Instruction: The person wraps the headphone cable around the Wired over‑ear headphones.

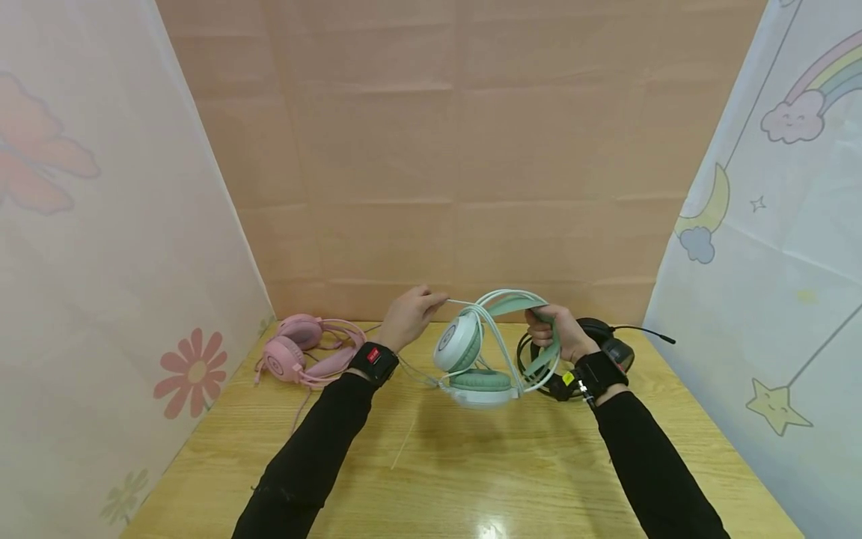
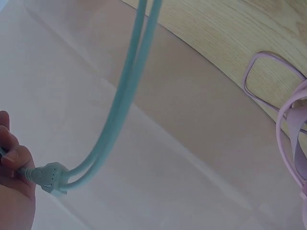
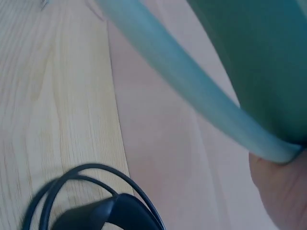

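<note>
Mint-green and white headphones (image 1: 465, 343) are held up above the table in the head view, one ear cup turned to the side and the other facing up. My right hand (image 1: 566, 335) grips their padded headband (image 3: 259, 62). To the left, my left hand (image 1: 409, 318) pinches the headphone cable between thumb and fingers. Seen from the left wrist, the fingers are just beside a green cable splitter (image 2: 50, 177), from which two green cords (image 2: 122, 91) curve upward. The right fingers are mostly hidden in the right wrist view.
Pink headphones (image 1: 286, 358) with a coiled cord lie on the wooden table (image 1: 471, 479) by the left forearm. Behind my right wrist is a black headset (image 1: 618, 353) with a boom microphone. A brown papered wall (image 1: 431, 150) rises behind, and patterned sheets flank both sides.
</note>
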Motion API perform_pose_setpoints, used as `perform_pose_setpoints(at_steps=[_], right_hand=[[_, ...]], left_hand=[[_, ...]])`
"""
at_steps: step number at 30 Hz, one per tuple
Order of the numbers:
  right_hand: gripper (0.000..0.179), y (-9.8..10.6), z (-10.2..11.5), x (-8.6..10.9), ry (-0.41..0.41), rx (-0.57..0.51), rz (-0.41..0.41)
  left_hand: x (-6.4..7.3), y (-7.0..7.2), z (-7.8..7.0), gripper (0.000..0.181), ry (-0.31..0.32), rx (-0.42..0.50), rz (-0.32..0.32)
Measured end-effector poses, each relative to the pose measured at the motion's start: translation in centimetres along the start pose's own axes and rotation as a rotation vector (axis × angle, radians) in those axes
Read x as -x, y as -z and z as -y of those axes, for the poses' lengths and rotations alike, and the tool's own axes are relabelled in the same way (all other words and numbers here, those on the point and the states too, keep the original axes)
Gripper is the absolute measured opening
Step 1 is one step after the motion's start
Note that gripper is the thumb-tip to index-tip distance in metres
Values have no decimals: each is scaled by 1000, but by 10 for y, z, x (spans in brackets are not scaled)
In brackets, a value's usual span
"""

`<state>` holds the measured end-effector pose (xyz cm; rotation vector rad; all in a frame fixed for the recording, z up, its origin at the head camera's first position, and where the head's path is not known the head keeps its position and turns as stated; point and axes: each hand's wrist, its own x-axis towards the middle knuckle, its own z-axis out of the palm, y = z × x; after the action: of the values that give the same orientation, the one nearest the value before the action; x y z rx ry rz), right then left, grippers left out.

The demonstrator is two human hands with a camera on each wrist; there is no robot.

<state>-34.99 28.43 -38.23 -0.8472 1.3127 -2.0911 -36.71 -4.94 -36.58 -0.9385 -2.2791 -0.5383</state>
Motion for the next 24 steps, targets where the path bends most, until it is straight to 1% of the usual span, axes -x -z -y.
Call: perform_pose_setpoints(at_steps=[4,7,10,13,16,18,20,22,24], right_hand=[[52,2,1,2,-19,-108,9],[52,2,2,2,-40,-197,-9],[51,0,3,3,-73,-248,-40],[49,0,3,3,-111,-285,-64],[49,0,4,3,-129,-342,-50],[50,-1,4,2,-129,-391,-27],[49,-1,5,2,-135,-445,-22],[49,-2,6,2,-140,-494,-39],[48,-2,7,3,-142,-537,-56]], left_hand=[[0,-1,-1,20,10,-3,34],[2,-3,-1,24,23,4,65],[4,-4,-2,27,26,28,94],[5,-5,-3,28,11,50,108],[5,-8,-3,30,4,47,113],[5,-11,-3,31,1,46,116],[5,-12,-3,32,-1,44,122],[7,-13,-3,33,5,42,133],[8,-14,-3,29,18,36,141]])
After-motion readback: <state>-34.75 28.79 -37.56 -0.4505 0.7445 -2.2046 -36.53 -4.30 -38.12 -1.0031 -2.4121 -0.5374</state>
